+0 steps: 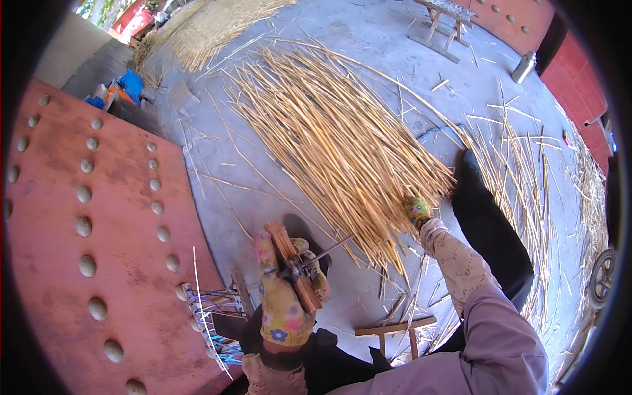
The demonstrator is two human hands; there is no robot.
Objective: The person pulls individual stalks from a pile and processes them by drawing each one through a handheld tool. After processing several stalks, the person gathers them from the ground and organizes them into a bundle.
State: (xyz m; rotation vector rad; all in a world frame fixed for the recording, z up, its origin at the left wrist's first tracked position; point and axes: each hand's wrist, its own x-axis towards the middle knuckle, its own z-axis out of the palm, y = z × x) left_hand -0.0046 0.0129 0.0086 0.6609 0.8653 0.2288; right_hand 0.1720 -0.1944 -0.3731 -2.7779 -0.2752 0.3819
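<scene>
Far left: red panel (122,224) with rows of pale round studs. Left hand (278,293), floral glove: fingers wrapped round a brown wooden tool (283,242), thin metal rod (336,248) jutting from it toward the heap. Centre: heap of straw-coloured stalks (336,145) on the grey floor (224,155), roughly parallel, slanting down to the right. Right hand (417,209), floral glove, at the heap's near end; fingers partly hidden, cannot tell whether they grip. Far right: looser stalks (526,191), metallic flask (525,67) beyond
</scene>
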